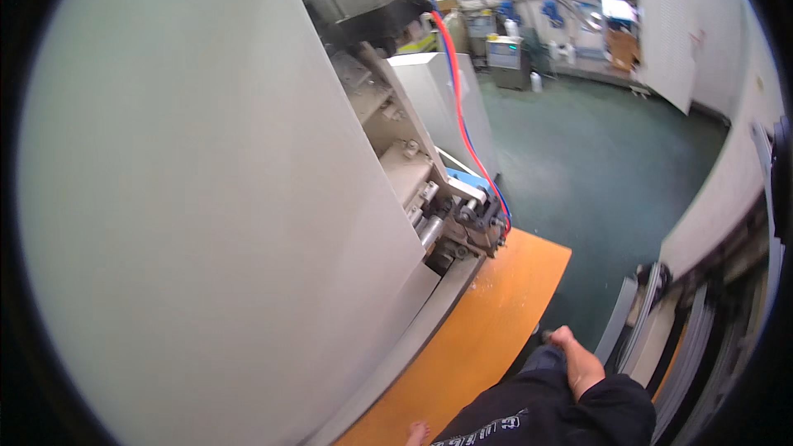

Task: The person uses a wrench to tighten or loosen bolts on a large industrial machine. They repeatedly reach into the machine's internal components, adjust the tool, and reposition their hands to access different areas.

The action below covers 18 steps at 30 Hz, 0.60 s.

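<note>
My right hand [562, 337] hangs in front of my dark trousers, below the short black sleeve. It is small in view, and I cannot make out its fingers or anything in them. Only a bit of my left hand [419, 431] shows at the lower edge, over or beside the orange board [496, 314]; its fingers are not clear. That board runs along the front of a large machine with a broad pale panel [182, 198]. At the panel's right side sits a metal clamp-like mechanism [475, 223], with a red hose [455, 74] and a blue hose leading to it.
Long grey profiles [702, 334] lean on a rack at the right, close to me. The green floor [595, 157] stretches ahead to a grey box-shaped unit [506, 62] and a cluttered bench. A white cabinet with a door [667, 29] stands ajar at the far right.
</note>
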Motion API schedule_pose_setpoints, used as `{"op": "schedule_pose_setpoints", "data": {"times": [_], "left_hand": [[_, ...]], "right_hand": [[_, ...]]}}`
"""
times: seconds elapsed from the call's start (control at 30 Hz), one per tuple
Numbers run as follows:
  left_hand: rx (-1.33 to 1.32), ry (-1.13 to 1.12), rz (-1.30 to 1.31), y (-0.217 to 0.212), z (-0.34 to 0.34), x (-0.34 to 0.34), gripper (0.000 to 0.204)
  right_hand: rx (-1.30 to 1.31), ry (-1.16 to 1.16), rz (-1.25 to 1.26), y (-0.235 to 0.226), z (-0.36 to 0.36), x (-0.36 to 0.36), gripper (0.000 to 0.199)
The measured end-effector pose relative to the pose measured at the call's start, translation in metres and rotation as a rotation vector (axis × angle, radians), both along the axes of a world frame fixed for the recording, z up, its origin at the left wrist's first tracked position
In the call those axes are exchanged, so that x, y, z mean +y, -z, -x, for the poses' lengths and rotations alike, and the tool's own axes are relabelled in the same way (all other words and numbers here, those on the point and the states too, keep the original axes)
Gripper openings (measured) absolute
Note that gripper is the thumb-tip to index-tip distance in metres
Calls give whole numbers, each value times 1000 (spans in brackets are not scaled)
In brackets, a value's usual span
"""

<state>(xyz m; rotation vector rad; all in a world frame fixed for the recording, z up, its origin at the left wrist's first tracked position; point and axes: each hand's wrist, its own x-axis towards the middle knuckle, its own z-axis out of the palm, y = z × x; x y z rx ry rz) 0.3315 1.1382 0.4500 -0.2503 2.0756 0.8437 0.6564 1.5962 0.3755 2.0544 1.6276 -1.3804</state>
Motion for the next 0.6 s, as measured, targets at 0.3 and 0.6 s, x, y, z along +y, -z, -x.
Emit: {"op": "schedule_pose_setpoints", "data": {"times": [0.3, 0.6], "left_hand": [[119, 17, -17, 11, -110, 171, 22], [318, -70, -220, 1, -175, 270, 27]], "right_hand": [[-65, -901, -304, 74, -45, 206, 11], [-246, -1694, -377, 36, -50, 228, 17]]}}
